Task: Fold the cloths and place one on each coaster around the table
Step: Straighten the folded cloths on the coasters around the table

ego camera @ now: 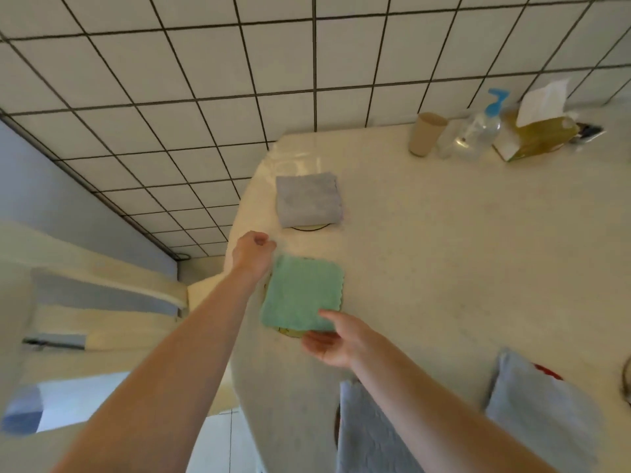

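Note:
A folded green cloth (302, 293) lies on a coaster (290, 332) near the table's left edge; only a sliver of the coaster peeks out below it. My left hand (252, 254) is a loose fist at the cloth's far left corner. My right hand (336, 343) touches the near right corner, fingers spread, palm up. Farther back, a folded grey cloth (307, 199) covers another coaster (307, 228). Two more grey-blue cloths (368, 435) (543, 411) lie at the near edge, one partly under my right forearm.
The cream table (444, 250) ends in a rounded left edge. At the back right stand a beige cup (425, 133), a clear pump bottle (478, 131) with a blue top and a tissue box (536, 134). A cushioned seat (85, 295) is at the left.

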